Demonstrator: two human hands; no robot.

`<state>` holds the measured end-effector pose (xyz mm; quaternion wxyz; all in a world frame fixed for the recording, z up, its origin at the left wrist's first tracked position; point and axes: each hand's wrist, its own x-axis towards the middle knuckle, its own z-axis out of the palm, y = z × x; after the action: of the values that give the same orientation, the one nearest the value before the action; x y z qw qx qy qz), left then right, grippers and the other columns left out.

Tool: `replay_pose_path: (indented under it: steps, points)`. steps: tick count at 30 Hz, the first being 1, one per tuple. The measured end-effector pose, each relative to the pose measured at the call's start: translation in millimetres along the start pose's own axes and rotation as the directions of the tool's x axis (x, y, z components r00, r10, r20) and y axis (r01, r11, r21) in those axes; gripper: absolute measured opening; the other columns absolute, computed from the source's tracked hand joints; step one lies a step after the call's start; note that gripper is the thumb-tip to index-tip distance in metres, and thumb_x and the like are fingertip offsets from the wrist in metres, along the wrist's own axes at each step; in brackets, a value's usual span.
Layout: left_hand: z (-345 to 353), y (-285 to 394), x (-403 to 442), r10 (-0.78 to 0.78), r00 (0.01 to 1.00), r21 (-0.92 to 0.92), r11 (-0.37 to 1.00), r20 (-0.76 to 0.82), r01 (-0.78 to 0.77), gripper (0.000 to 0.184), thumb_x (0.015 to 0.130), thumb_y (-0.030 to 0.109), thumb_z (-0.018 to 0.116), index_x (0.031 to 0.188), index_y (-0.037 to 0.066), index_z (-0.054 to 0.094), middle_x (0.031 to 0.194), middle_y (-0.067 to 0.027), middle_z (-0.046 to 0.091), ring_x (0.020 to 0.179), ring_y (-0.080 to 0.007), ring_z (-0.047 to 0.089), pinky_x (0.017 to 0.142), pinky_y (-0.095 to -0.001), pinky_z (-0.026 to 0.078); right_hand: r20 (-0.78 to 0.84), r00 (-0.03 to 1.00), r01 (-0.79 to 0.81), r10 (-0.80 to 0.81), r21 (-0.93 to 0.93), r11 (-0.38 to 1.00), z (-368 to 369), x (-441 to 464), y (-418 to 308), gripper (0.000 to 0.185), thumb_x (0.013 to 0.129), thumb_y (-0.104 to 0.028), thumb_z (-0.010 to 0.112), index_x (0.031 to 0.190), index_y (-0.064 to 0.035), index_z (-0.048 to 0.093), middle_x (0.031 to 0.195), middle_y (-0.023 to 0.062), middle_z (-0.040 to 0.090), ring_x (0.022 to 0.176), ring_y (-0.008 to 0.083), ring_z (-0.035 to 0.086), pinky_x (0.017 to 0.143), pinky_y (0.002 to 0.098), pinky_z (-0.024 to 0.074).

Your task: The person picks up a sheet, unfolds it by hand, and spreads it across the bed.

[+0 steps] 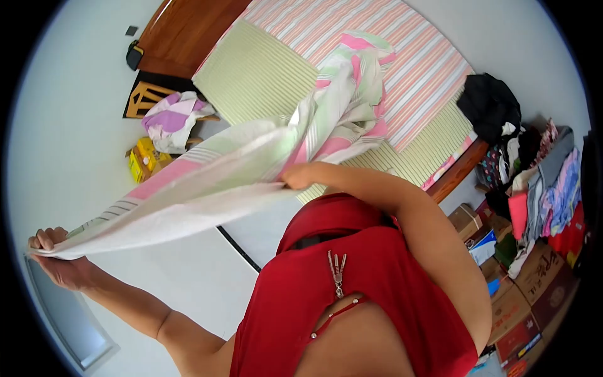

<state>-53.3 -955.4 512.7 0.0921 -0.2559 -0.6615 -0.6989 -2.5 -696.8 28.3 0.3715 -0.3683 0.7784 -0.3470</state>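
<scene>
A large sheet, white with pink and pale green patches and dark stripes, stretches between my hands. Its bunched far part lies in folds on the bed. At the far left my left hand is closed on a corner of the sheet, with the arm stretched out. Nearer the middle, in front of my body, my right hand grips the sheet's edge. Between the two hands the cloth hangs in the air, pulled fairly taut. Some of the right fingers are hidden by the fabric.
A wooden headboard stands at the back left. Beside it, a wooden chair bears purple-and-white cloth, near a yellow box. On the right are a black garment, piled clothes and cardboard boxes.
</scene>
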Motion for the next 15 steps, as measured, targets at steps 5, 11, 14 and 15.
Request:
replay_pose_path:
  steps: [5, 11, 14, 15]
  points:
    - [-29, 26, -26, 0.087, 0.996, 0.029, 0.996, 0.037, -0.088, 0.021, 0.091, 0.025, 0.052, 0.079, 0.01, 0.044, 0.072, 0.0005, 0.042, 0.058, -0.012, 0.022, 0.054, -0.0277, 0.023, -0.365, 0.931, 0.065, 0.021, 0.221, 0.973, 11, 32, -6, 0.028, 0.081, -0.018, 0.05, 0.102, -0.002, 0.06, 0.095, 0.0211, 0.061, 0.091, 0.0369, 0.057, 0.08, 0.0429, 0.0467]
    - [-43, 27, -51, 0.101, 0.987, 0.043, 0.994, -0.128, -0.096, 0.026, 0.09, 0.024, 0.052, 0.069, 0.013, 0.041, 0.064, 0.0031, 0.042, 0.056, -0.0106, 0.021, 0.053, -0.0271, 0.021, -0.776, 0.623, -0.1, 0.094, 0.04, 0.994, -20, 33, 11, 0.014, 0.077, -0.01, 0.054, 0.085, -0.0104, 0.065, 0.135, 0.0167, 0.035, 0.099, 0.0322, 0.056, 0.079, 0.0409, 0.0497]
    - [-37, 29, -55, 0.145, 0.986, 0.034, 0.989, -0.084, -0.143, 0.028, 0.088, 0.019, 0.052, 0.065, 0.016, 0.035, 0.056, 0.0042, 0.037, 0.051, -0.0098, 0.019, 0.052, -0.0268, 0.019, -0.766, 0.64, -0.016, -0.058, -0.089, 0.996, -45, 30, 5, 0.009, 0.076, -0.009, 0.057, 0.08, -0.0108, 0.065, 0.14, 0.014, 0.031, 0.103, 0.0311, 0.055, 0.079, 0.0404, 0.0501]
    - [-42, 36, -57, 0.136, 0.99, 0.005, 0.991, -0.021, -0.136, 0.029, 0.087, 0.018, 0.052, 0.064, 0.016, 0.034, 0.056, 0.0039, 0.037, 0.05, -0.0099, 0.02, 0.051, -0.0268, 0.018, -0.755, 0.646, 0.02, -0.109, -0.125, 0.992, -51, 33, 4, 0.007, 0.075, -0.01, 0.059, 0.079, -0.0106, 0.065, 0.14, 0.0134, 0.031, 0.104, 0.0308, 0.054, 0.079, 0.0403, 0.0502]
